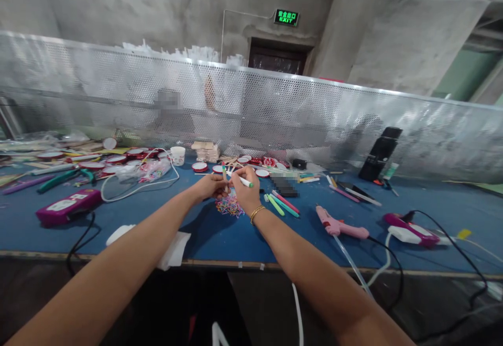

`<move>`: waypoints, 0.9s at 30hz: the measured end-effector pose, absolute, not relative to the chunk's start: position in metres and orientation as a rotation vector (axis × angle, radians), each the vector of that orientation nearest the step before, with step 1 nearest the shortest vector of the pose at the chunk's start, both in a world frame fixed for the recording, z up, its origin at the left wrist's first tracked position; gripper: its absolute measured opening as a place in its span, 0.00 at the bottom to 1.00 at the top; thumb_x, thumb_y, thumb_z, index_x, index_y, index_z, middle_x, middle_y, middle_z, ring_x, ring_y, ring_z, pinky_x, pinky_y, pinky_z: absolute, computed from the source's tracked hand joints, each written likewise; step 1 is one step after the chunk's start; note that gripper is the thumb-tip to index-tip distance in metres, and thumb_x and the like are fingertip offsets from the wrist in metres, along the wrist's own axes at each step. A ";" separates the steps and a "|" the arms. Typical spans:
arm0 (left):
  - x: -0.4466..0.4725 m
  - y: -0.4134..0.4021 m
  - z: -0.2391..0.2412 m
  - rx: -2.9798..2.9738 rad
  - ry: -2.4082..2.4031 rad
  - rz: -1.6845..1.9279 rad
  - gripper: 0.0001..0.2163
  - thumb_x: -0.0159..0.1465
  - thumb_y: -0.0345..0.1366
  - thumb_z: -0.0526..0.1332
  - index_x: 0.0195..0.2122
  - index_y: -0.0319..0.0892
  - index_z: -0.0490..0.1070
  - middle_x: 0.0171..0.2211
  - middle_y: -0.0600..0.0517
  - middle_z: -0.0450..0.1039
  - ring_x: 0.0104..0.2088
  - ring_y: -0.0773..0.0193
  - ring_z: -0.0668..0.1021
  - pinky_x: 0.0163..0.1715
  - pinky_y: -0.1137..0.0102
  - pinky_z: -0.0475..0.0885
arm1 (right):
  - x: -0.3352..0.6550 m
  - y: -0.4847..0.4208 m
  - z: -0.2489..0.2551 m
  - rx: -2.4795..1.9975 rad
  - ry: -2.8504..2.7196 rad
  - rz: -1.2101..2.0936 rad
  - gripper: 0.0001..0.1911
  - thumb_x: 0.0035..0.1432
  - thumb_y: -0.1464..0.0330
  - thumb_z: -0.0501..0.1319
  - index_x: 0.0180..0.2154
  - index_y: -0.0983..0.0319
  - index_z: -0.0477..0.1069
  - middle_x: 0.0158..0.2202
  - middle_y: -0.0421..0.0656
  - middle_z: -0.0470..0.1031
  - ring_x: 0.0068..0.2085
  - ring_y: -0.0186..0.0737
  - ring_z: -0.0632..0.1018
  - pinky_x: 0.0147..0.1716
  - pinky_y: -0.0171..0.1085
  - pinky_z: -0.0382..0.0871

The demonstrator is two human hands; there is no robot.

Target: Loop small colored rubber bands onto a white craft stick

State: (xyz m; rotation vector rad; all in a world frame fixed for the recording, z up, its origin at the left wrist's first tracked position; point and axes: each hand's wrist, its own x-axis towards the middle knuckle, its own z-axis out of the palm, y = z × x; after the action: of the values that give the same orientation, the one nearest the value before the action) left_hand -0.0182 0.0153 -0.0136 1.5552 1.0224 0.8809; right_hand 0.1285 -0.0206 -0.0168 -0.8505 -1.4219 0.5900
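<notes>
Over the middle of the blue table, my left hand (pixel 212 186) pinches a thin upright stick (pixel 224 172) with red and green at its upper part. My right hand (pixel 247 189), a gold bracelet at its wrist, is closed round a marker (pixel 246 181) with a white barrel and a green end. The marker's tip lies close to the stick; whether they touch is hidden by my fingers. Just below both hands lies a pile of small multicoloured pieces (pixel 230 208). Several capped markers (pixel 283 204) in green, teal and pink rest to the right of my right hand.
A pink glue gun (pixel 338 224) lies at right beside a purple-and-white power strip (pixel 416 231). Another purple box (pixel 68 207) with cables sits at left. Red-rimmed little drums (pixel 199 167), a paper cup (pixel 177 156) and wooden pieces (pixel 206 152) line the perforated metal screen (pixel 283 115).
</notes>
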 end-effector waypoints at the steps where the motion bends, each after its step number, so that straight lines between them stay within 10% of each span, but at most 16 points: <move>1: -0.019 0.016 -0.014 1.556 1.023 0.881 0.16 0.50 0.48 0.67 0.28 0.39 0.72 0.24 0.49 0.74 0.22 0.69 0.74 0.22 0.75 0.66 | 0.128 -0.022 -0.017 -0.867 -1.457 0.556 0.10 0.55 0.59 0.53 0.33 0.59 0.61 0.27 0.38 0.72 0.28 0.34 0.74 0.32 0.33 0.68; 27: -0.014 0.008 -0.008 1.535 1.057 0.919 0.12 0.52 0.43 0.66 0.27 0.39 0.73 0.23 0.50 0.74 0.23 0.67 0.75 0.28 0.71 0.71 | 0.128 -0.017 -0.025 -0.977 -1.606 0.394 0.12 0.60 0.57 0.50 0.34 0.59 0.62 0.32 0.39 0.74 0.34 0.35 0.74 0.38 0.34 0.66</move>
State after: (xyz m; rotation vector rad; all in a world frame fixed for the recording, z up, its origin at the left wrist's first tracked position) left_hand -0.0138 0.0082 -0.0083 1.5348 1.0574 0.9187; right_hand 0.1280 -0.0165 -0.0247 -0.9774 -1.6059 0.3942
